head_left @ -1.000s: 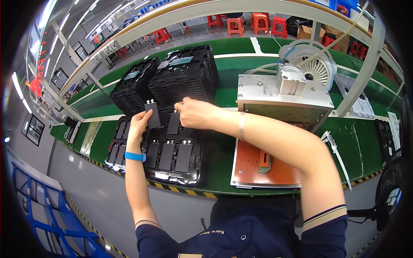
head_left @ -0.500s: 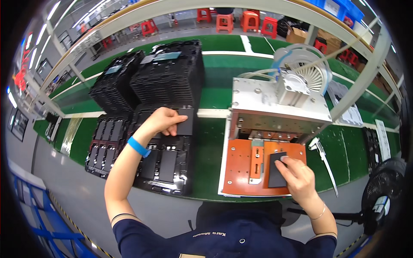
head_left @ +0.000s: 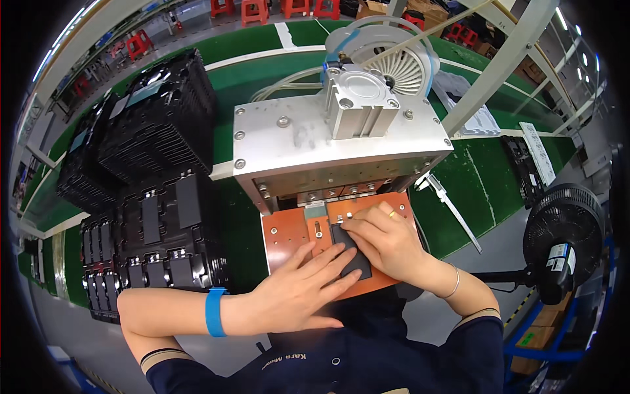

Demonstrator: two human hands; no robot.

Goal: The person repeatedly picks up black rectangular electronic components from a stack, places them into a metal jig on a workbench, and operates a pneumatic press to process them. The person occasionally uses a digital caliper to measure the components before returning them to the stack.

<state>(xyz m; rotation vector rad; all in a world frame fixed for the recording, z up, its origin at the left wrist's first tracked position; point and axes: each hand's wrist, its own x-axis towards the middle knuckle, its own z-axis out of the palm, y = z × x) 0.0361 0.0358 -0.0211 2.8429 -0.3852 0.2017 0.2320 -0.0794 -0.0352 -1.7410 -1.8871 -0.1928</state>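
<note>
A flat dark pouch cell (head_left: 349, 253) with small light tabs at its far end lies on the orange plate (head_left: 282, 231) of a metal press (head_left: 341, 141). My left hand (head_left: 305, 285) rests across the cell's left side, open, with its fingers stretched out. At the cell's far end my right hand (head_left: 387, 240) is closed, thumb and fingertips pinched at the edge near the tabs. The fingers hide part of the cell. Left of the press, a black tray (head_left: 161, 240) holds several similar dark cells.
Stacks of black trays (head_left: 161, 118) stand at the back left. A caliper (head_left: 453, 207) lies right of the press on the green bench (head_left: 495, 174). A black fan (head_left: 564, 230) is at the far right, and a white spool (head_left: 410, 65) sits behind the press.
My left hand has left the tray and moved right onto the cell on the plate. My right hand has shifted to the cell's far end. The view has swung right.
</note>
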